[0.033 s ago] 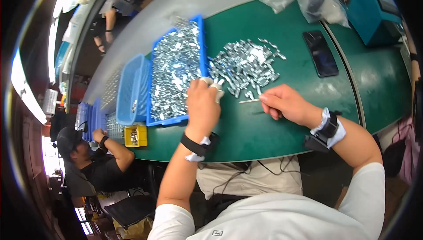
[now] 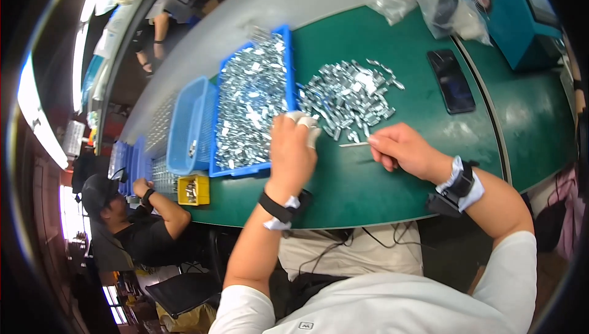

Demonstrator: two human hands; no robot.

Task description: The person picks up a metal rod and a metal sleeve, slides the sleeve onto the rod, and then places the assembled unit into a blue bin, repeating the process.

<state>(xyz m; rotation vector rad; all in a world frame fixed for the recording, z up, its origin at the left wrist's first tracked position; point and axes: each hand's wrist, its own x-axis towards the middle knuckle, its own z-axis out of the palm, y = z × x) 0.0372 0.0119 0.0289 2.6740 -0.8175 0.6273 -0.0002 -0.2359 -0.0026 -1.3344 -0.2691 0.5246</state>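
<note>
My right hand (image 2: pixel 402 148) is closed, pinching a thin pale rod (image 2: pixel 352 144) between thumb and forefinger. The rod points left, just short of a loose pile of small silvery metal parts (image 2: pixel 353 98) on the green tabletop. At the right rim of a blue tray (image 2: pixel 291 67) is my left hand (image 2: pixel 294 150), its curled fingers wearing white finger covers. Its fingertips are mostly hidden, and I cannot make out what they hold. Many more of the small shiny metal parts (image 2: pixel 248 98) fill the tray.
Left of the tray stand a light-blue basket (image 2: pixel 181 131) and a small yellow bin (image 2: pixel 202 191) with metal pieces. A phone (image 2: pixel 452 81) lies on the right. Clear plastic bags (image 2: pixel 435 3) and a teal machine (image 2: pixel 521 27) are behind. A co-worker (image 2: pixel 135 211) sits at the left.
The whole view shifts slightly, so everything appears a little farther right and lower. Both hands keep nearly the same places relative to the tray and pile.
</note>
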